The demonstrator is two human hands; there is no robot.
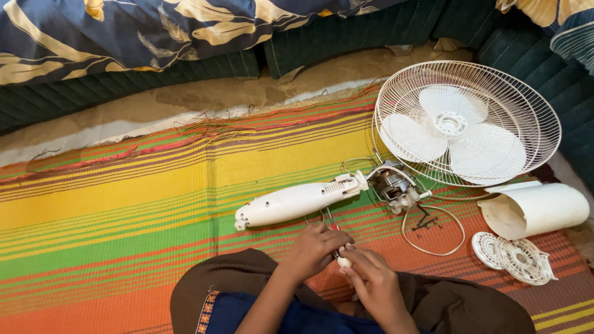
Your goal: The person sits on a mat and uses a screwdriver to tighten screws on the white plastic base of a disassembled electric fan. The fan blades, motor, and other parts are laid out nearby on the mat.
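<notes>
- Over our lap, above the striped woven mat (124, 204), we see both hands meeting: the left hand (312, 247) curls its fingers around a small tool, seemingly a screwdriver (330, 224), and the right hand (371, 281) pinches a small white part (344, 262) between its fingertips.
- The tool's thin metal shaft points away from us, toward the white fan neck (297, 201).
- That neck is smooth, tapered plastic; its long axis runs left to right, rising slightly at the right, where it meets the bare metal motor (393, 184).
- Thin wires (433, 238) loop from the motor across the mat.
- The round wire grille (467, 124) lies flat with the three-bladed white blade (451, 130) inside it.
- A white cylindrical housing (535, 210) lies on its side, open mouth leftward; beside it lie two slotted round covers (516, 256).
</notes>
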